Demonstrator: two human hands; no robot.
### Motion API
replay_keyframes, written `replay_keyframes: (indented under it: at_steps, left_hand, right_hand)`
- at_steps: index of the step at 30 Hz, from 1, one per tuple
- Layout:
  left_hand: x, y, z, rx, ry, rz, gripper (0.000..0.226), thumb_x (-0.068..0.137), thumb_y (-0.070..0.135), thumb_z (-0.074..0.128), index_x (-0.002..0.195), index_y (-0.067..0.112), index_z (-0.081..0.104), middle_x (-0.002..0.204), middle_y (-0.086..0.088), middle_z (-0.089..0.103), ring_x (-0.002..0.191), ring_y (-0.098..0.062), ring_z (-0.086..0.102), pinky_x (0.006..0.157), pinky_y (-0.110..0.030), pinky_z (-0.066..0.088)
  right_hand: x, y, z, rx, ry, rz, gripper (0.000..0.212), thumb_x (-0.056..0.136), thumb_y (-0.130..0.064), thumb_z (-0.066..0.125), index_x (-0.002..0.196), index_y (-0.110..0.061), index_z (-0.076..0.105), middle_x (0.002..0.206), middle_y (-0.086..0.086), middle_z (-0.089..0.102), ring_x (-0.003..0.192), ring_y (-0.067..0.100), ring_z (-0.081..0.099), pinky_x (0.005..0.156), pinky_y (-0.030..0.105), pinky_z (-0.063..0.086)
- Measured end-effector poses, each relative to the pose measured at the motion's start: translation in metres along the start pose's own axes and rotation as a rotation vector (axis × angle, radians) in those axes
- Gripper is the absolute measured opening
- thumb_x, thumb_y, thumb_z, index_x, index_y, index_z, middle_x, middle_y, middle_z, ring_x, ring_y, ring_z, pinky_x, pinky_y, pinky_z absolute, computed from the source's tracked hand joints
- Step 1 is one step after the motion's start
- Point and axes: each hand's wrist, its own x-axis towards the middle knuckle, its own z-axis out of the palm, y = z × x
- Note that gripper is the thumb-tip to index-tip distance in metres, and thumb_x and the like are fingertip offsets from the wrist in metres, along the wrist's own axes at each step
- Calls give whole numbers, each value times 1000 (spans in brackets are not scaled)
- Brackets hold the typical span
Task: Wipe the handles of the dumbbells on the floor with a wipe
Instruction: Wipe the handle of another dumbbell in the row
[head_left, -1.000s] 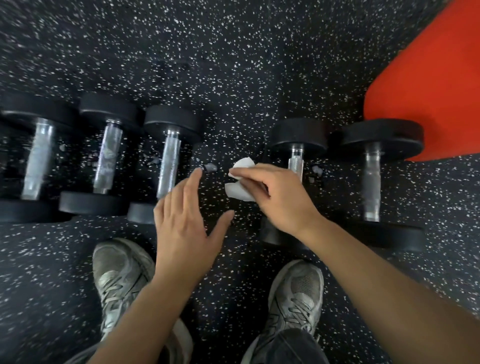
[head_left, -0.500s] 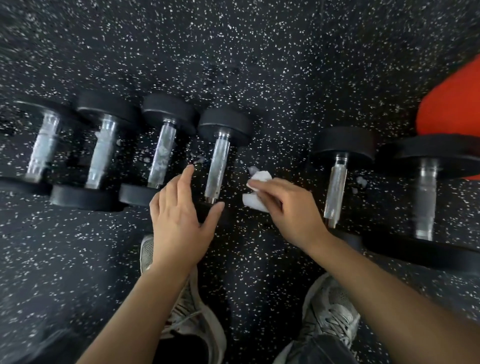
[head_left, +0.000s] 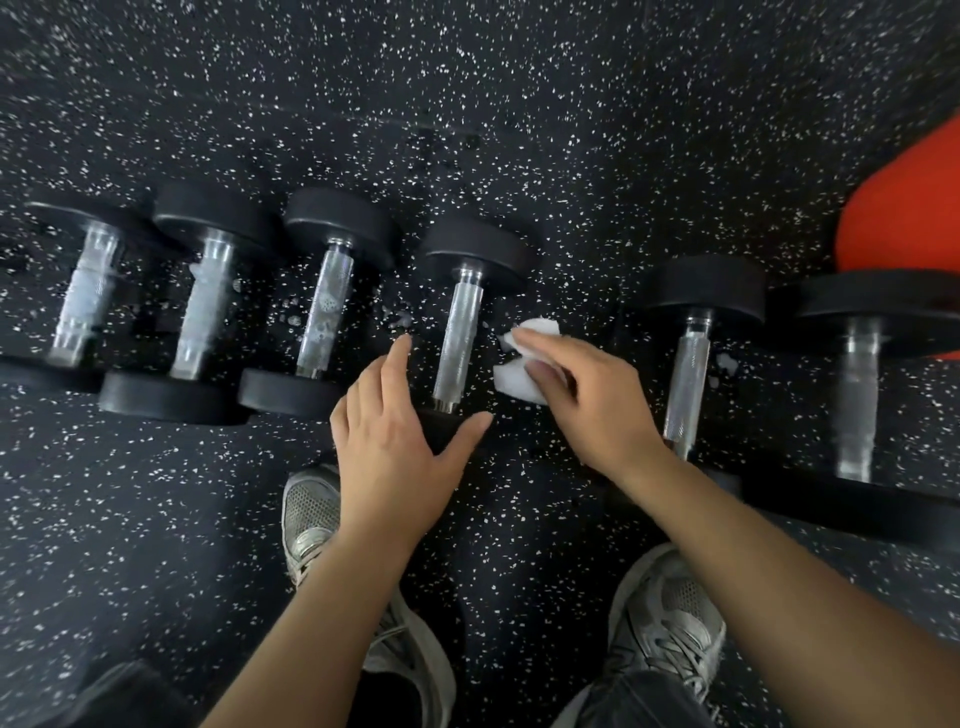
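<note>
Dumbbells: I count six lying in a row on the speckled floor (head_left: 519, 104), handles pointing away from me.
First dumbbell (head_left: 85, 306): far left, its handle looks blurred and pale.
Second dumbbell (head_left: 205, 306): just beside the first, handle coated in something whitish.
Third dumbbell (head_left: 324, 312): foam or droplets show on its handle, and small wet spots sit on the floor to its right.
Left hand (head_left: 395, 447): fingers straight and together, thumb spread wide, holding nothing; it lies over the near weight of the fourth dumbbell, and I cannot tell whether it presses on it.
Fourth dumbbell (head_left: 460, 338): its knurled handle stands between my two hands, bare and shiny.
Wipe (head_left: 519, 364): white and crumpled, just to the right of the fourth handle, apart from it.
Right hand (head_left: 592, 400): fingers and thumb curled round the wipe, pinching it.
Fifth dumbbell (head_left: 688, 374): right of that hand, its near end hidden behind my wrist.
Sixth dumbbell (head_left: 857, 384): the largest, blurred, far right.
Red mat (head_left: 904, 218): beyond the sixth dumbbell, at the right edge.
Shoes (head_left: 311, 514): grey trainers below, one under each forearm.
</note>
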Motion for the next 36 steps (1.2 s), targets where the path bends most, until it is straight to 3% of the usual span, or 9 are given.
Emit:
replay_keyframes:
  at_steps: [2,8,11,16,18,22,25,32,36]
  left_hand:
    - [-4,-4,-3,-27,17,-10,90,90,67,55,159,17,26,151,-6,45,141,-24,39,119,-46,25]
    - [-12,-15,-2,-74,1,-35,84,92,60,57,158,15,28,149,-7,48,139,-26,43,116,-45,32]
    - [-13,-15,-1,-113,5,-40,86,90,61,58,157,16,28,149,-5,48,139,-23,43,116,-42,32]
    - [-11,-14,1,-138,-8,-48,92,86,64,62,158,19,26,149,-3,46,139,-20,42,116,-38,30]
    - [-10,-11,3,-140,-16,-30,95,85,67,62,158,19,25,150,-3,46,140,-21,41,117,-41,32]
    - [-10,-1,7,-118,-47,-18,103,80,74,61,158,18,24,149,-4,45,140,-23,40,117,-43,30]
    - [-12,4,10,-91,-60,0,103,80,75,60,159,19,24,149,-5,46,139,-23,40,117,-45,33]
    - [-15,-4,8,-122,-15,-26,76,96,62,45,156,19,29,147,-4,49,136,-22,46,112,-41,36]
    - [-16,-5,11,-113,-14,-40,81,93,66,47,155,17,30,144,-4,51,134,-23,48,110,-44,39]
  right_hand:
    - [19,-9,3,-5,-9,-33,36,104,-25,57,139,-31,61,137,-12,64,119,0,62,101,25,50]
    - [66,-16,26,-167,-60,-120,36,105,-27,47,137,-31,62,138,-12,63,113,16,67,92,42,54]
    - [55,-11,31,-199,-121,-224,36,108,-29,42,137,-28,64,136,-9,65,99,17,72,80,40,59]
    - [30,-10,21,-290,-415,-429,44,102,-30,36,137,-32,62,118,-10,70,86,19,71,69,38,58]
    - [36,-12,16,-279,-358,-463,39,104,-27,42,137,-32,63,119,-8,71,81,15,71,67,33,60]
    - [61,-11,9,-248,10,-290,33,106,-23,50,135,-27,65,119,-11,71,80,11,69,63,33,58]
    - [58,-2,14,-307,-69,-211,36,108,-26,45,140,-29,61,129,-12,68,97,16,71,75,38,58]
    - [16,6,4,-335,-388,-460,44,99,-25,44,140,-32,60,117,-11,69,86,19,70,64,33,56]
    - [37,5,-2,-295,-124,-376,39,103,-20,54,140,-30,61,115,-11,71,72,10,67,60,27,57]
